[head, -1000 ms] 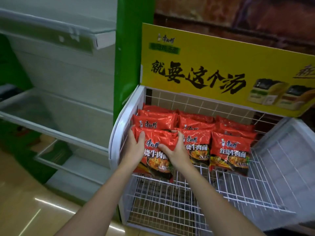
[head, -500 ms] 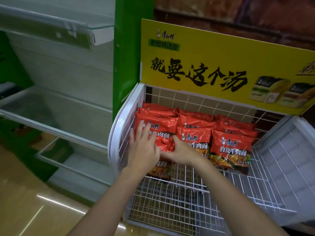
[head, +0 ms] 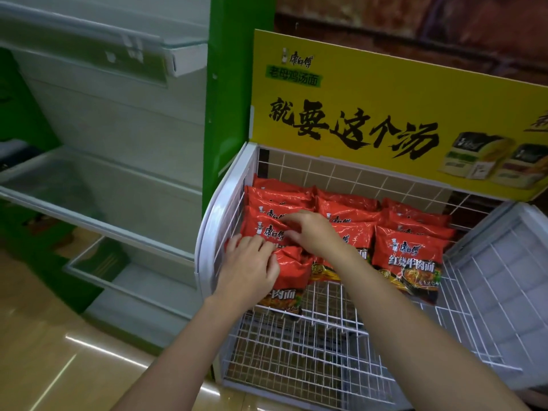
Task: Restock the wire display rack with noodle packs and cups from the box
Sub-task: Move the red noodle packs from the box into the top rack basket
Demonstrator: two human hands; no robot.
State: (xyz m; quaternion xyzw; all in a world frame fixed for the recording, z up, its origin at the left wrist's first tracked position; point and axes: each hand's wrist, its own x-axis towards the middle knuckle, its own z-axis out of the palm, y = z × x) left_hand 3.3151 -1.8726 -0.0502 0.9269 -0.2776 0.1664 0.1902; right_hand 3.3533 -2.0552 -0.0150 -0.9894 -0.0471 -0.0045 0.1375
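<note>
While left hand [head: 249, 269] and right hand [head: 315, 234], side by side, grip the crumpled noodle pack [head: 293, 266] against the wire rack's [head: 207, 229] left wall, it's mid-seating; next probably needs flattening it level with neighbouring packs [head: 410, 256], then letting go.

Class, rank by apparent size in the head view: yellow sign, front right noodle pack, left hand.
1. yellow sign
2. front right noodle pack and left hand: look alike, and the hand is nearer, so unranked.

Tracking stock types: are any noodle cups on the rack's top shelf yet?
No, only flat red noodle packs lie on the wire shelf, in overlapping rows.
</note>
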